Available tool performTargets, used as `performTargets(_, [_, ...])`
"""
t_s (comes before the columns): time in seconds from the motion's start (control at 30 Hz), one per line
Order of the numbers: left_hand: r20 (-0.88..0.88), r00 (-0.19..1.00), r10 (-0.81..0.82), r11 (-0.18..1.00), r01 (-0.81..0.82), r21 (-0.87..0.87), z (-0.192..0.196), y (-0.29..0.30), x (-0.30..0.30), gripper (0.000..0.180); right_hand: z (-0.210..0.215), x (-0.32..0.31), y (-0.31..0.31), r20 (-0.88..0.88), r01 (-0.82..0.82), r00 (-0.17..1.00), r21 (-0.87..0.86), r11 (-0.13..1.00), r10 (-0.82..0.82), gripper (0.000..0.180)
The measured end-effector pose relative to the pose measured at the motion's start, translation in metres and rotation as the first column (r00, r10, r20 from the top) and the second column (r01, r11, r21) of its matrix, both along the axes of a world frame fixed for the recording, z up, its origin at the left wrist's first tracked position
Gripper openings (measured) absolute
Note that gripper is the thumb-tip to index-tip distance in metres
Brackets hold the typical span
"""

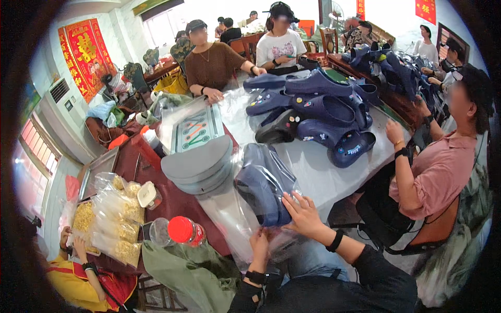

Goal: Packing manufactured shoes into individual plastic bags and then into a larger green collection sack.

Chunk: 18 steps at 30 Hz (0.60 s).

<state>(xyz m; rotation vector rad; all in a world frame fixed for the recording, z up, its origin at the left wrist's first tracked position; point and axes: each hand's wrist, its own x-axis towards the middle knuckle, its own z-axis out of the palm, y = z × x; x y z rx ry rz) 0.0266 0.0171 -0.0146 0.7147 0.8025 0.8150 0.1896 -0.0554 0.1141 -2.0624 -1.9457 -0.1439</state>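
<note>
Right now the right hand [302,214] lies flat on a navy clog [261,185] inside a clear bag [237,219], while the left hand [259,245] pinches the bag's near edge just beside it. Beyond the hands stand grey soles [198,167], farther off a clog pile [318,112]. Free tabletop [318,172] shows right of the bag; a red-capped bottle [180,230] sits left, people crowding the room

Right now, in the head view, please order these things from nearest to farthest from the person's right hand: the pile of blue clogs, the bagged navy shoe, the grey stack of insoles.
1. bagged navy shoe: touching the right hand.
2. grey stack of insoles: up and left.
3. pile of blue clogs: far across the table.
</note>
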Motion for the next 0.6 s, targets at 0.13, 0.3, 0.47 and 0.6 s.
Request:
performTargets(0.13, [-0.069, 0.997, -0.017, 0.999, 0.020, 0.033, 0.029, -0.001, 0.007, 0.014, -0.008, 0.001, 0.011, -0.018, -0.096, 0.995, 0.071, 0.993, 0.097, 0.094])
performTargets(0.3, [-0.177, 0.983, -0.052, 0.987, 0.078, 0.144, 0.031, -0.003, 0.005, 0.019, -0.021, -0.003, 0.019, -0.109, -0.050, 0.992, 0.127, 0.991, 0.064, 0.088])
performTargets(0.47, [-0.132, 0.989, -0.066, 0.996, 0.073, 0.043, 0.023, -0.004, 0.001, 0.013, -0.026, -0.014, 0.023, -0.108, -0.021, 0.994, 0.120, 0.993, 0.034, 0.086])
performTargets(0.6, [-0.137, 0.987, -0.082, 0.995, 0.088, 0.039, 0.030, -0.004, -0.001, 0.012, -0.029, -0.021, 0.022, -0.136, 0.025, 0.991, 0.159, 0.987, -0.003, 0.084])
